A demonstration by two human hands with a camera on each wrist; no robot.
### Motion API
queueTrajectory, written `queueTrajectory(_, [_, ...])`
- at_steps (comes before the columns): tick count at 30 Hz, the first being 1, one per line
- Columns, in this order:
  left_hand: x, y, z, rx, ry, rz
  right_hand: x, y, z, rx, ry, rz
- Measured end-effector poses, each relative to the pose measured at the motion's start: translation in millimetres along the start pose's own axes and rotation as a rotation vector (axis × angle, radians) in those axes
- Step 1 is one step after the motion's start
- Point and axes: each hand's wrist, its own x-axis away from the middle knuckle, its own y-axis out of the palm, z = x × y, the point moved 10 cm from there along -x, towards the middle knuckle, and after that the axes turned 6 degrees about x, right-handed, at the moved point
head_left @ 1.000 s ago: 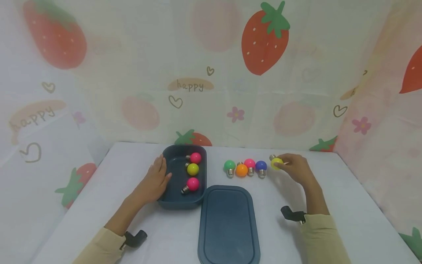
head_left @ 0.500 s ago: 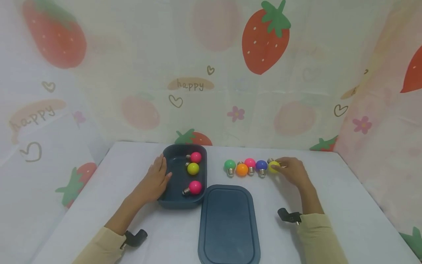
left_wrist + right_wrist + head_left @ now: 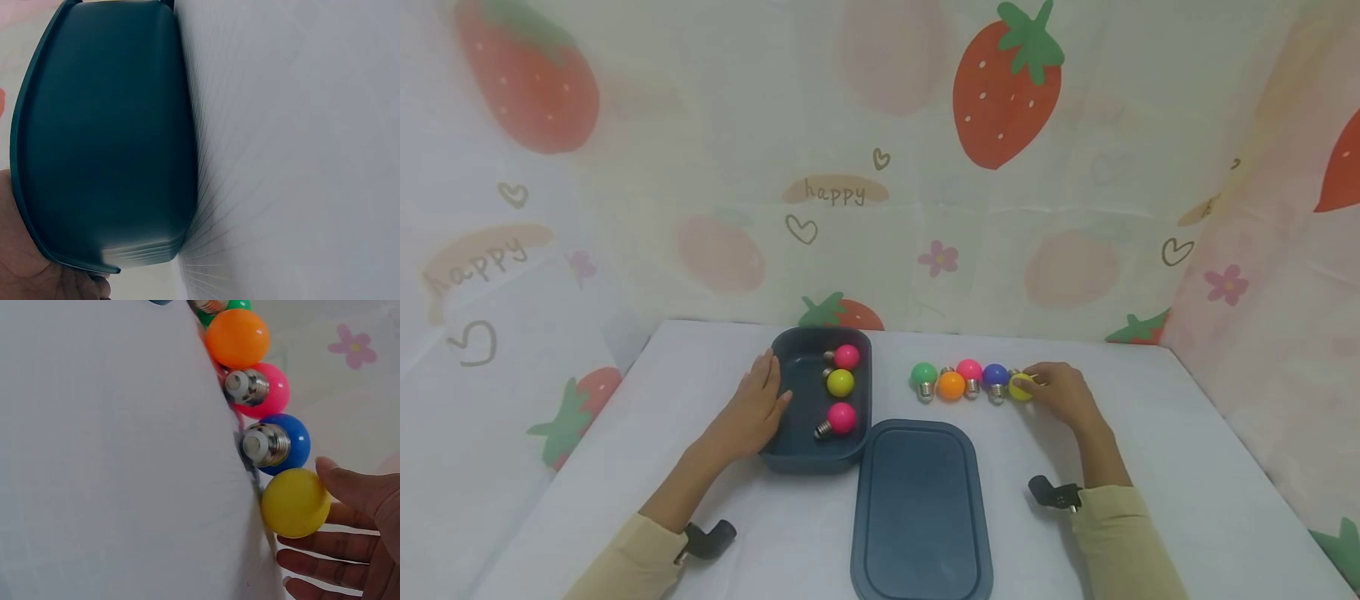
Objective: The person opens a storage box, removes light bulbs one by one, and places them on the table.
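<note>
My right hand (image 3: 1062, 392) pinches a yellow light bulb (image 3: 296, 503) between thumb and fingers, at the right end of a row of bulbs on the table. Touching or almost touching it is a blue bulb (image 3: 284, 444); a pink bulb (image 3: 272, 390), an orange bulb (image 3: 237, 339) and a green bulb (image 3: 923, 375) follow leftward. My left hand (image 3: 754, 410) rests with straight fingers on the left rim of a dark blue box (image 3: 816, 465). Inside the box lie two pink bulbs, the nearer pink bulb (image 3: 842, 418) and the farther pink bulb (image 3: 847, 357), with a yellow-green bulb (image 3: 840, 383) between.
A dark blue lid (image 3: 922, 508) lies flat on the white table, in front of the bulb row and against the box's right corner. A strawberry-print cloth (image 3: 880, 250) hangs behind the table. A small black camera is fixed at each wrist.
My right hand has brought the yellow bulb left and down to the end of the row, beside the blue one. The nearer pink bulb in the box has rolled slightly. My left hand stays put.
</note>
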Motion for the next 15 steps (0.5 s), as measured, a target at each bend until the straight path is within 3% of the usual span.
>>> queueTrajectory(7, [0.3, -0.7, 1.1, 0.002, 0.008, 0.002, 4.5, -11.2, -1.4, 0.001, 0.028, -0.007])
queueTrajectory(15, [0.2, -0.4, 0.5, 0.005, -0.005, -0.002, 10.8, -34.7, -16.0, 0.02, -0.01, 0.055])
